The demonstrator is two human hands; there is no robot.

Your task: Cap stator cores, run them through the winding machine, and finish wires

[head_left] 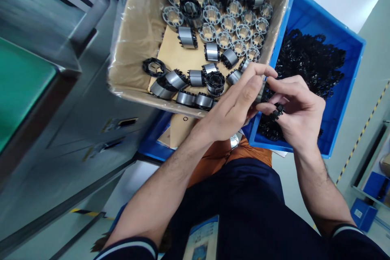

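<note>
My left hand (236, 105) is closed round a metal ring core (260, 94), mostly hidden by the fingers, above the box's near right corner. Facing it, my right hand (297, 109) has its thumb and forefinger at the core's right side, where a black toothed part shows. A second black toothed ring (276, 111) sits in the right hand's curled fingers. Behind the left hand, a plastic-lined cardboard box (134, 48) holds several metal cores, many with black end pieces. The blue bin (350, 69) under the right hand contains a heap of black plastic parts (313, 57).
A grey metal cabinet (88, 101) and a green surface (24, 85) are at the left. Another blue bin (155, 140) with cardboard pieces lies below the box. Shelving with blue bins (376, 187) stands at the far right.
</note>
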